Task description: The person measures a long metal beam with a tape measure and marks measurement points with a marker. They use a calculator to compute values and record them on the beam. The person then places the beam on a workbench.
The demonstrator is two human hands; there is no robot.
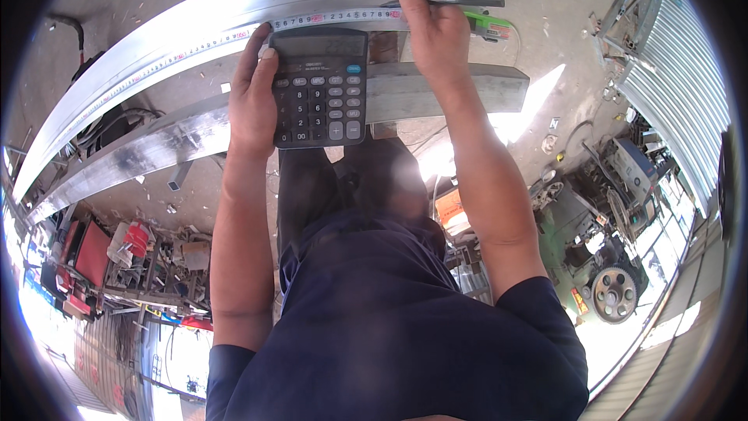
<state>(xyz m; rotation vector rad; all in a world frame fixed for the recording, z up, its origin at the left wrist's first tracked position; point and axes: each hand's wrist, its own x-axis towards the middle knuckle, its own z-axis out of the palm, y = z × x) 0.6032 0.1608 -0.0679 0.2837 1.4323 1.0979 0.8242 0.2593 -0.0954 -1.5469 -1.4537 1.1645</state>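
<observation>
My left hand point(254, 105) grips the left side of a black desk calculator point(320, 113), its fingertips close to a tape measure's blade point(336, 18). The blade is pulled out along a long, smooth silver metal bar point(234, 1). My right hand point(438, 40) is closed around a dark pen or marker point(483, 1), held almost level over the bar. Its fingertips are beside the blade. Right of this hand lies the tape measure's bright green case point(491, 29), partly hidden behind it. The calculator's display is too dim to read.
A second metal bar point(436, 95) runs nearer me, passing behind the calculator and both forearms. Tools and red boxes point(86, 253) crowd a rack at lower left. Machinery with a large gear wheel point(615, 294) stands at lower right. A corrugated metal sheet point(682, 70) rises at far right.
</observation>
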